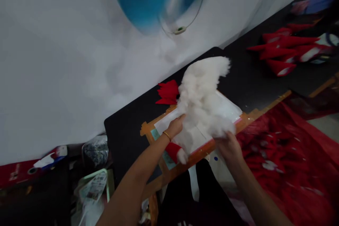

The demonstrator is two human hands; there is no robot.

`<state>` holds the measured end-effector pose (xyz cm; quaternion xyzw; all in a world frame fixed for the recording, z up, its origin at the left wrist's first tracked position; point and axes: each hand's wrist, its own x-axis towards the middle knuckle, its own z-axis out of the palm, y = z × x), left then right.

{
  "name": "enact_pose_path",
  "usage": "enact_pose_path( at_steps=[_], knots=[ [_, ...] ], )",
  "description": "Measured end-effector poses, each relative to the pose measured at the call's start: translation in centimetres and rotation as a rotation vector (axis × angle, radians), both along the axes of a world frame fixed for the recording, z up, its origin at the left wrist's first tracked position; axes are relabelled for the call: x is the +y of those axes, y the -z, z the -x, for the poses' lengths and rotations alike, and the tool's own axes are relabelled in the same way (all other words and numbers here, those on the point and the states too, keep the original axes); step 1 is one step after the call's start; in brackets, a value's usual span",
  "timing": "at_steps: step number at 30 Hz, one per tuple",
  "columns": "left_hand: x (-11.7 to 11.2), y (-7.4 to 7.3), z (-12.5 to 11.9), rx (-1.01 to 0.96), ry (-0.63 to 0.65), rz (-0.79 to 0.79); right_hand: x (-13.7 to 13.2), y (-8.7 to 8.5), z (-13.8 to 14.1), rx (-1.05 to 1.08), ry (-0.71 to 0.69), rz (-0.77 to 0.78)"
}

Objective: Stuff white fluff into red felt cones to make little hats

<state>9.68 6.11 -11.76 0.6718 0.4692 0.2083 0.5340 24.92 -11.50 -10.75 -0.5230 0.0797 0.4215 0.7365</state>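
Observation:
A loose heap of white fibre stuffing (198, 84) lies on a white sheet taped to the black table. My left hand (176, 126), a yellow bangle at its wrist, has its fingers closed at the near left edge of the stuffing. Blurred by motion, my right hand (228, 145) grips a tuft at the near right side; its fingertips are partly hidden. Below my left wrist rests a red fabric piece (173, 151) with white fluff at its end. Several red pointed fabric pieces (168, 93) lie behind the heap on the left.
Brown tape (201, 150) runs along the table edge. More red pointed pieces (288, 47) are piled at the far right. A large red bag (286, 162) holding red pieces stands at right. A blue fan (143, 0) is by the wall, and a green-rimmed bin (108, 183) sits lower left.

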Motion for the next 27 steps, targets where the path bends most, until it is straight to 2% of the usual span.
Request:
enact_pose_path(
  at_steps=[2,4,6,8,10,12,15,19,23,27],
  knots=[
    [-0.8,-0.8,2.1,-0.002,0.111,-0.041,-0.2,-1.0,-0.6,0.009,-0.002,0.015],
    [-3.3,-1.5,4.8,0.077,0.122,-0.117,-0.7,-1.4,-0.8,0.003,-0.026,0.014],
    [-7.0,-2.1,7.5,0.220,0.032,-0.185,-1.7,-1.0,-0.3,-0.002,-0.100,0.027],
    [-11.2,-2.3,9.5,0.334,-0.117,-0.179,-3.0,-0.3,1.2,0.009,-0.192,0.062],
    [-14.7,-1.7,10.4,0.405,-0.187,-0.123,-4.4,0.5,3.6,-0.020,-0.321,0.097],
    [-16.7,-0.4,10.5,0.453,-0.226,-0.093,-5.6,1.2,6.4,-0.091,-0.479,0.111],
    [-17.1,1.7,10.3,0.401,-0.273,-0.044,-6.3,2.4,9.7,-0.208,-0.704,0.113],
    [-15.5,3.5,11.0,0.240,-0.283,0.072,-4.7,4.6,11.4,-0.469,-0.984,0.142],
    [-14.6,3.9,12.0,0.202,-0.269,0.145,-1.7,6.7,12.2,-0.643,-1.149,0.212],
    [-14.3,3.7,12.1,0.148,-0.225,0.205,0.7,7.5,12.6,-0.798,-1.217,0.264]
  ],
)
